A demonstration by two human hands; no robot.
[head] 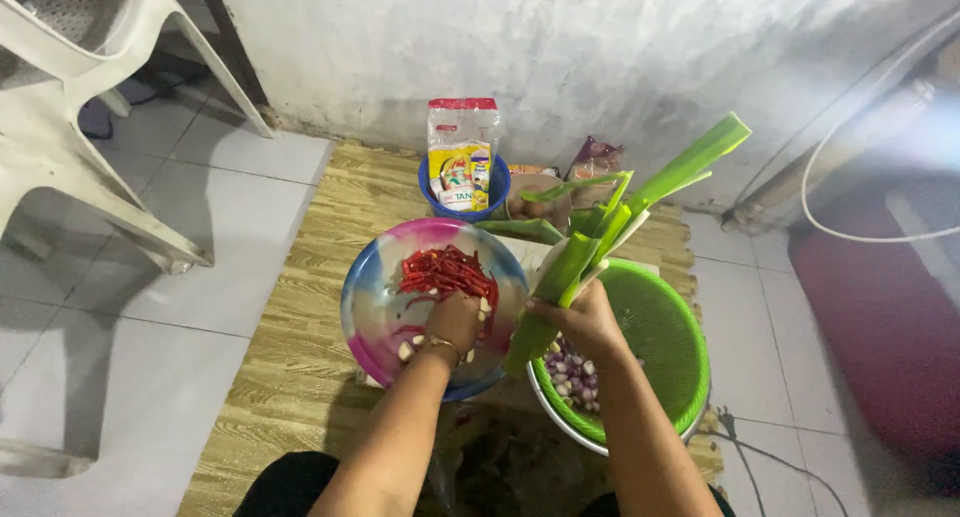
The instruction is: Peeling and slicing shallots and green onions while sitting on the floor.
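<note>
My right hand (583,320) grips a bunch of long green leek stalks (610,222), held upright and slanting toward the far right above a green colander (672,337). Small purple shallots (572,369) lie in the colander's near side. My left hand (455,319) rests inside a pink-and-blue bowl (372,302). Its fingers curl down among garlic cloves (406,350) at the near edge of a heap of red chillies (446,271). Whether it holds anything is hidden by the back of the hand.
A blue tub (497,195) holding a red-and-yellow packet (463,155) stands beyond the bowl, with brown packets (595,160) beside it. Everything sits on a wood-pattern mat (300,317). A white plastic chair (75,97) stands at left and a white hose (850,127) at right.
</note>
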